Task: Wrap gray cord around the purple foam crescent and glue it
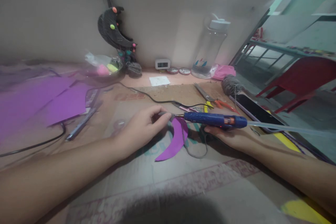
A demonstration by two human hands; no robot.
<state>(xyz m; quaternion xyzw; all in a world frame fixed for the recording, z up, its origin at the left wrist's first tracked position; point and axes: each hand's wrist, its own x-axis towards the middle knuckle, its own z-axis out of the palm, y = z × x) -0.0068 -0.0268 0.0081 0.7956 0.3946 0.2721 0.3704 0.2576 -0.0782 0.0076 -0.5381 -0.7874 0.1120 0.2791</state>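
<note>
A purple crescent cutout point(174, 144) with a curved, pointed lower end hangs from my left hand point(143, 129), just above the cardboard. My left thumb and forefinger pinch its upper end, where a bit of grey material shows. Grey yarn point(195, 156) loops down from that end toward my right hand point(227, 135). That hand is closed around a blue hot glue gun point(207, 119), its metal nozzle at my left fingertips. A clear glue stick point(278, 126) sticks out of the gun's rear. The glue gun hides part of my right fingers.
Scissors point(201, 92), pliers with red handles point(225, 105), a phone point(254, 110) and a grey yarn ball point(232, 84) lie at right. Purple sheets point(65, 103) and a pen point(81, 124) are at left. A bottle point(210, 49) stands behind. A black cable point(149, 96) crosses the cardboard.
</note>
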